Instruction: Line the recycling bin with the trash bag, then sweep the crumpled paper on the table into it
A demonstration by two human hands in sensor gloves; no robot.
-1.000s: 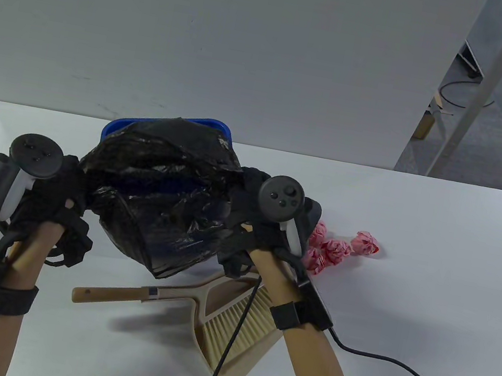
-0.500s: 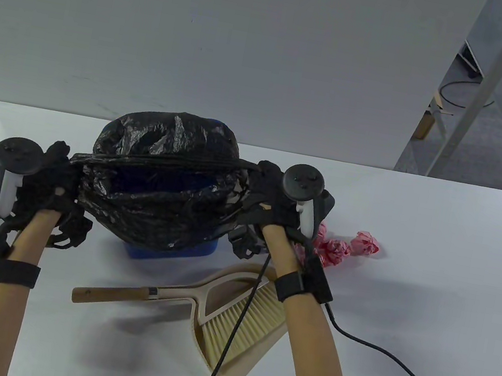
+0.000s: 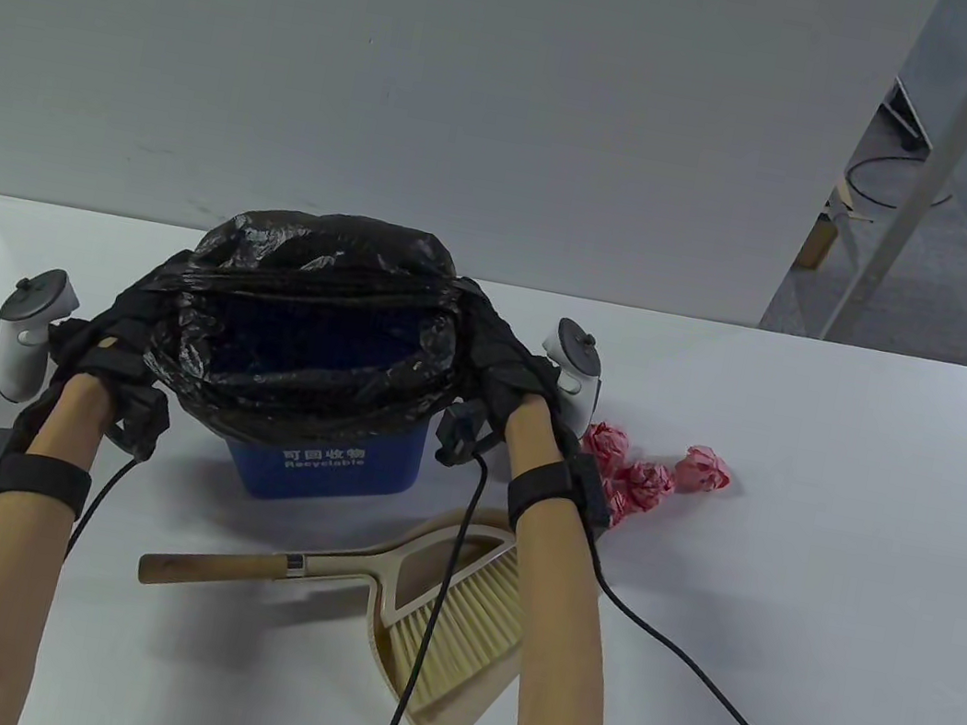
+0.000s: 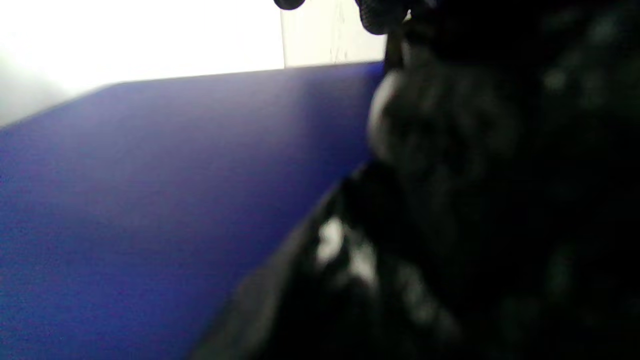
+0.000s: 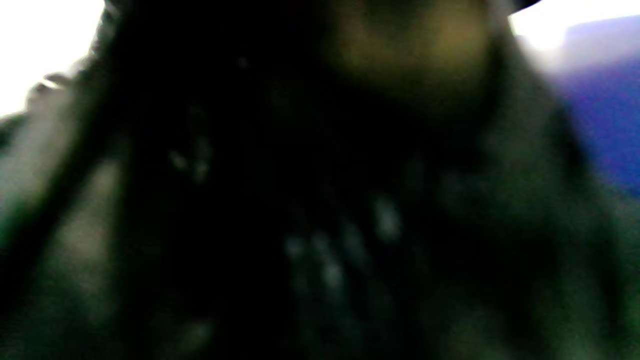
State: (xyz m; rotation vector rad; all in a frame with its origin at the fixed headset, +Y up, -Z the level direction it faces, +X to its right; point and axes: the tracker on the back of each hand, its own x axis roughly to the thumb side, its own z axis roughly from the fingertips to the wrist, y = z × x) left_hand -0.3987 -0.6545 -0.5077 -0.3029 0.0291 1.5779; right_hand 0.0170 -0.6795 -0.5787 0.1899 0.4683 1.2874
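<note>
Fingers of the left hand (image 3: pixel 110 329) and right hand (image 3: pixel 499 356) are curled round the crinkled black plastic trash bag (image 3: pixel 316 305), draped over the blue plastic recycling bin (image 3: pixel 334 467).

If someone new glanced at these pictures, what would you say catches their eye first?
Most striking is the black trash bag stretched over the mouth of the blue recycling bin at the table's middle, with the left hand and right hand at its two sides. Next come the pink crumpled paper balls to the bin's right, then the beige brush and dustpan lying in front.
</note>
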